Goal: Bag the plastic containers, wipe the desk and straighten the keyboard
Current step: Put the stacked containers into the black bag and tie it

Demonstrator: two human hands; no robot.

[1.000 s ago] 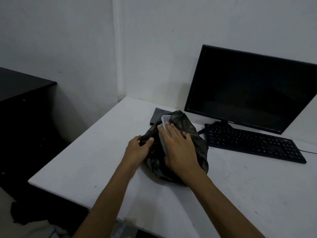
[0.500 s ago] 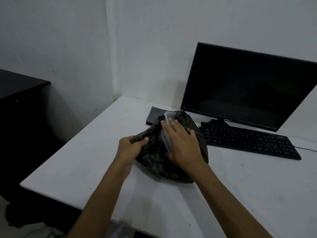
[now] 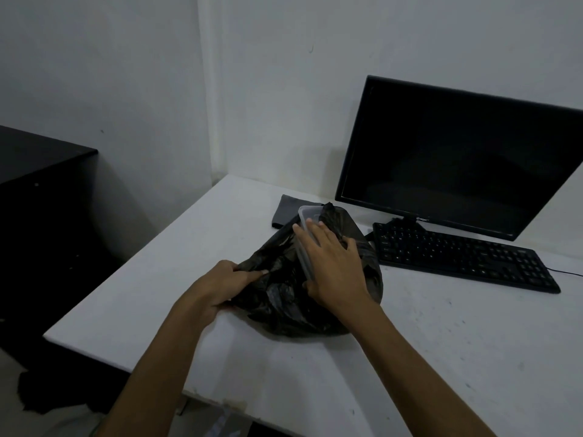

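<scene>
A crumpled black plastic bag [image 3: 284,298] lies on the white desk [image 3: 441,357]. A clear plastic container [image 3: 307,217] stands on edge in the bag's mouth, its upper end sticking out. My right hand [image 3: 331,266] holds the container, fingers spread over its side and thumb under its lower edge. My left hand [image 3: 220,285] grips the bag's left rim and holds the mouth apart. A black keyboard [image 3: 463,257] lies slanted to the right of the bag. Behind the bag lies a folded dark grey cloth [image 3: 285,211].
A black monitor [image 3: 457,159] stands at the back right against the wall, with a cable [image 3: 568,272] running off the keyboard's right end. A dark cabinet [image 3: 34,197] stands left of the desk. Dark fabric [image 3: 53,395] lies on the floor below the desk's left corner.
My right hand has pushed the container a little further along in the bag's mouth, and my left hand has pulled the bag's rim out to the left. The camera shifted slightly.
</scene>
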